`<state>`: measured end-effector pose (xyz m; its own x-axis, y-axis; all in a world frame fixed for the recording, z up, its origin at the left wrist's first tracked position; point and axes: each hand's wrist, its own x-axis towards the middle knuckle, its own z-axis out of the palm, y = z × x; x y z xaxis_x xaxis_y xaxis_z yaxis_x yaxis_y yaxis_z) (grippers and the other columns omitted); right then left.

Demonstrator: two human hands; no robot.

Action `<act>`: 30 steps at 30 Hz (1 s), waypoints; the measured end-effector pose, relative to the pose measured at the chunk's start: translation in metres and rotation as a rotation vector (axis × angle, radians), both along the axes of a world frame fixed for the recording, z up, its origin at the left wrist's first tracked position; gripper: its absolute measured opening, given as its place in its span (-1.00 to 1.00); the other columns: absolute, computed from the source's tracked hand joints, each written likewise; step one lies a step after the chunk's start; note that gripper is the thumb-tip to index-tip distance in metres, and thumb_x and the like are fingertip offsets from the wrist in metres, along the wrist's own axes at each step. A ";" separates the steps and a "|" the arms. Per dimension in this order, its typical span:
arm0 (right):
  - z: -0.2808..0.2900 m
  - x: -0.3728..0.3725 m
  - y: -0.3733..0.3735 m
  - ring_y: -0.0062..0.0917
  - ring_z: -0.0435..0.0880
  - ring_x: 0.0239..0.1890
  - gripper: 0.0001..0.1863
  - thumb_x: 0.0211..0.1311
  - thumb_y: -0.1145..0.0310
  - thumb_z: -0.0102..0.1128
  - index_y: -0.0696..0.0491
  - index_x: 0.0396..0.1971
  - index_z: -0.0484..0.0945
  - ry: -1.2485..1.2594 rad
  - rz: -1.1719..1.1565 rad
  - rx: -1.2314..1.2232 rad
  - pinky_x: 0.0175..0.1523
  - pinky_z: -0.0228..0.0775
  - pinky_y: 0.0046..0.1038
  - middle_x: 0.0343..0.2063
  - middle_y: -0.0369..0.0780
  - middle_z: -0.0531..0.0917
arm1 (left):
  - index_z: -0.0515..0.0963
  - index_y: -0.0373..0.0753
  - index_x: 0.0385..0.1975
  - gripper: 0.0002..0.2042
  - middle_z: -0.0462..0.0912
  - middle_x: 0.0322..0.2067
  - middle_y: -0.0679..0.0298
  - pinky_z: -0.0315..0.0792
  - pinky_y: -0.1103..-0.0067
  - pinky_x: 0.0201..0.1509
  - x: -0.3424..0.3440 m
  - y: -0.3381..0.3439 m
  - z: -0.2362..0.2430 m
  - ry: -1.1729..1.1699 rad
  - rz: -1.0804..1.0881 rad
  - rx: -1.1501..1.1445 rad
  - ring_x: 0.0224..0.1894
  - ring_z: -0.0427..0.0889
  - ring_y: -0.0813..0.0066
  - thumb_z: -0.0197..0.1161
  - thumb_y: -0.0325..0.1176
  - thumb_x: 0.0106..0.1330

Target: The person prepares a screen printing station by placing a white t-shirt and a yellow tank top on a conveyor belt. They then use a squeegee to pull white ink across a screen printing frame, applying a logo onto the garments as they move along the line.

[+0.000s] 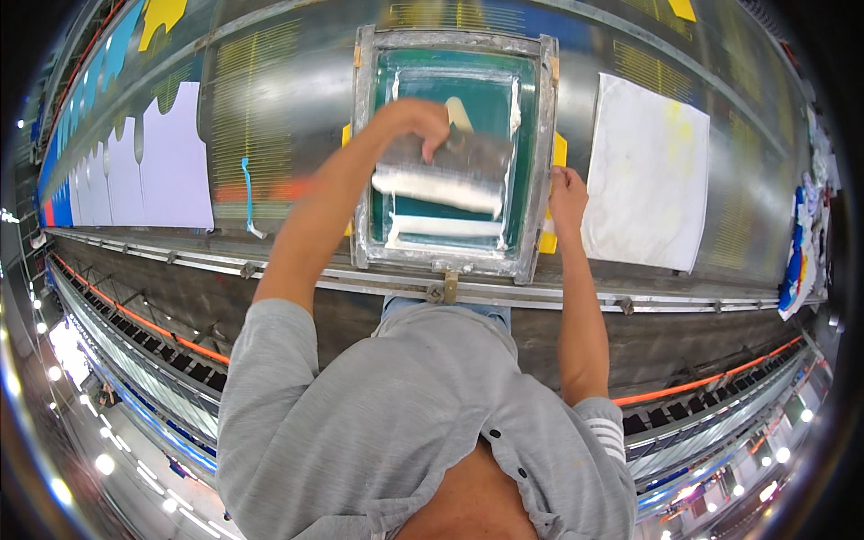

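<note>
My left hand (423, 121) is closed on a wide grey squeegee (468, 155), slightly blurred, over the green screen (450, 74) inside a worn metal frame (546, 99). A thick band of white ink (432, 189) lies along the squeegee's lower side, with more white streaks around the screen's inner border. A short cream-coloured piece (457, 112) shows just above the squeegee, partly hidden by my fingers. My right hand (567, 193) is closed at the frame's right edge, beside a yellow piece (546, 240) under the frame.
White sheets (646, 171) lie right of the frame, pale lilac cut-edged sheets (166, 180) at left, with a thin blue strip (246, 193). A metal rail (585, 297) runs along the table's near edge. A pile of stained cloths or paper (796, 252) sits at far right.
</note>
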<state>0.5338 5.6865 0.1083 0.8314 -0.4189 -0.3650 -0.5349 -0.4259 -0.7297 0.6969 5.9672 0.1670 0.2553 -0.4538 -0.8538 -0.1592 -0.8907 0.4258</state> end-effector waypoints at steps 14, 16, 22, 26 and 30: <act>0.020 0.011 0.009 -0.25 0.65 -0.35 -0.67 0.26 0.22 0.08 0.22 -0.27 0.63 -0.104 0.066 -0.164 -0.19 0.42 -0.32 -0.43 -0.02 0.68 | 0.60 -0.17 -0.35 -0.75 0.64 -0.31 0.17 0.49 0.25 -0.21 -0.128 0.001 -0.005 -1.091 0.395 -0.292 -0.22 0.62 0.11 0.16 -0.54 -0.09; 0.023 0.010 0.013 -0.22 0.66 -0.36 -0.66 0.26 0.21 0.08 0.22 -0.28 0.63 -0.120 0.064 -0.173 -0.20 0.42 -0.30 -0.44 -0.01 0.68 | 0.56 -0.22 -0.33 -0.71 0.62 -0.27 0.15 0.48 0.27 -0.17 -0.204 0.001 -0.015 -1.146 0.464 -0.373 -0.18 0.60 0.10 0.16 -0.60 -0.13; 0.034 0.004 0.023 -0.19 0.66 -0.35 -0.68 0.22 0.23 0.10 0.20 -0.32 0.66 -0.266 0.043 -0.316 -0.18 0.43 -0.31 -0.43 0.00 0.68 | 0.51 -0.34 -0.12 -0.55 0.54 -0.02 0.08 0.38 0.30 0.15 -0.315 0.015 0.001 -1.144 0.456 -0.475 0.12 0.47 0.09 0.21 -0.59 -0.15; 0.040 -0.001 0.027 -0.34 0.65 -0.32 -0.71 0.21 0.29 0.11 0.20 -0.26 0.67 -0.328 0.053 -0.333 -0.12 0.44 -0.33 -0.37 -0.07 0.72 | 0.53 -0.33 -0.16 -0.56 0.55 -0.08 0.10 0.28 0.32 0.26 -0.313 0.046 0.005 -1.114 0.460 -0.498 0.16 0.41 0.10 0.31 -0.50 -0.17; 0.069 -0.015 0.080 -0.47 0.55 -0.43 -0.67 0.29 0.24 0.12 0.26 -0.35 0.62 -0.364 0.009 -0.336 -0.25 0.38 -0.38 -0.47 -0.15 0.67 | 0.57 -0.30 -0.28 -0.72 0.58 -0.17 0.15 0.20 0.17 0.30 -0.302 0.105 0.012 -1.178 0.379 -0.461 0.16 0.41 0.13 0.29 -0.45 -0.07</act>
<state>0.5186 5.7664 0.1769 0.8842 -0.4554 0.1041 -0.2655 -0.6732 -0.6901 0.3944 6.0721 0.1789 0.9087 -0.3776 0.1778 -0.4151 -0.7734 0.4792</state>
